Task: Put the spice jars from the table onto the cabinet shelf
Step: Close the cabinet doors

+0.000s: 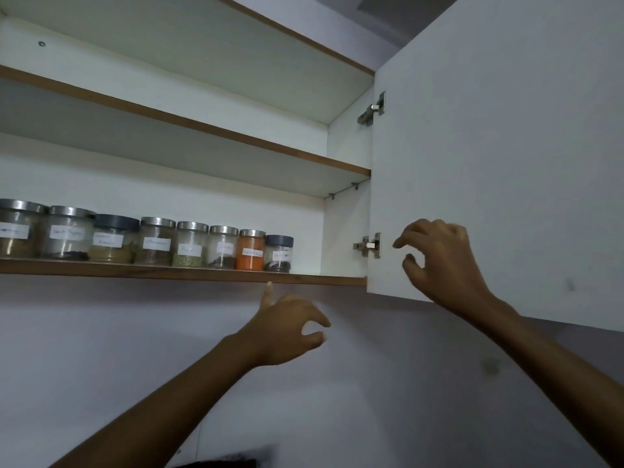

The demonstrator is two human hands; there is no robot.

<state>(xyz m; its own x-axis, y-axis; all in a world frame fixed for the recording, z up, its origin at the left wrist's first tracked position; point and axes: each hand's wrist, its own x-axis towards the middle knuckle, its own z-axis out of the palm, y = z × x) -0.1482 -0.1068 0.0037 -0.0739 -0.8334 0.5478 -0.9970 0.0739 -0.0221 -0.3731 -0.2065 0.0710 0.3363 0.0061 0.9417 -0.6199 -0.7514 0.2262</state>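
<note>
Several labelled glass spice jars stand in a row on the lowest cabinet shelf (pixel 320 280), from the far left to a small grey-lidded jar (pixel 279 253) at the right end. Beside that one is a jar of orange powder (pixel 250 249). My left hand (pixel 287 329) hovers just below the shelf's front edge, fingers apart and holding nothing, one finger pointing up at the edge. Raised in front of the open cabinet door (pixel 506 163), near its lower hinge (pixel 368 245), is my right hand (pixel 439 261), fingers curled loosely and empty.
A second shelf (pixel 236 136) above holds nothing visible. The right part of the lowest shelf is bare. The white door stands open on the right. A grey wall lies below the cabinet, with a dark object (pixel 223 462) at the bottom edge.
</note>
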